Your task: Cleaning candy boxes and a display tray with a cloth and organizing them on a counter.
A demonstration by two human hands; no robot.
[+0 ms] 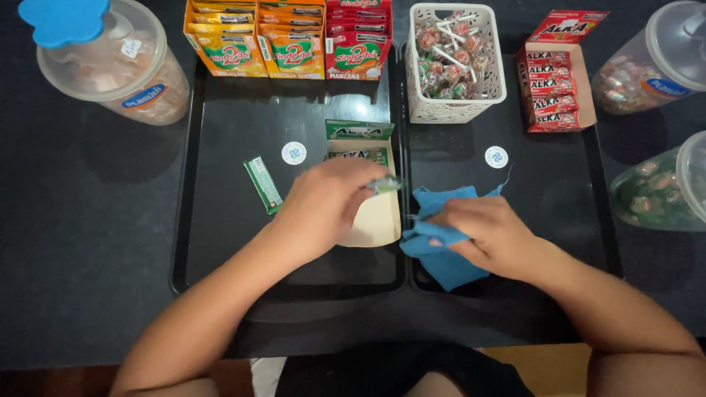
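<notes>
A small green packet [385, 185], blurred, is pinched at the tips of the left hand [323, 209], whose fingers [360, 192] are closed on it just above an open, nearly empty green display box [371, 213] lying flat on the left black tray [220, 272]. Beyond those fingertips, the box's green lid flap [359, 130] stands up, and a few green packets remain at the box's far end. To the outer side of the left hand, apart from it, a single green stick pack [262, 184] lies slanted on the tray, with a round white sticker [293, 153] just beyond it.

The right hand [489, 231] presses down on a crumpled blue cloth [441, 242]; its fingers [450, 217] are curled and closed on the fabric, at the near left corner of the right black tray [588, 242]. Further from these fingers sit a white basket of lollipops [456, 62] and a red display box of red packets [555, 88], with another round white sticker [496, 156] between basket and hand.

Along the far edge of the left tray stand rows of orange and red sachets [290, 40]. On the dark tabletop [88, 220], a clear tub with a blue lid [103, 59] stands well off to the left, and two clear tubs of sweets [654, 66] stand off to the right.
</notes>
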